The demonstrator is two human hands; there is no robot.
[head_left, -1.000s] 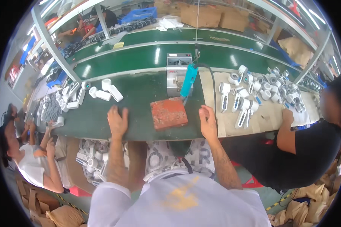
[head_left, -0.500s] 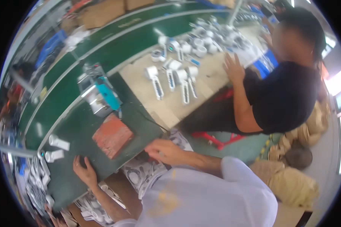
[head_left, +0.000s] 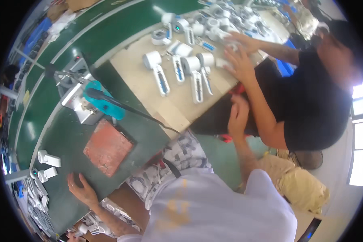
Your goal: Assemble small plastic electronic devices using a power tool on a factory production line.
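Neither grip holds anything: the left hand [head_left: 81,188] lies flat, fingers spread, on the dark green desk [head_left: 64,141], just near of the reddish square pad [head_left: 108,147]. The right hand [head_left: 238,116] reaches out to the right, open, over a neighbour's dark lap, off the desk. Far of the pad, a teal-handled tool [head_left: 103,103] rests in a metal stand [head_left: 74,94]. White plastic parts [head_left: 181,64] crowd a tan board [head_left: 157,94] to the right, where another person's hand [head_left: 240,64] works. Green conveyor lanes [head_left: 88,40] run beyond.
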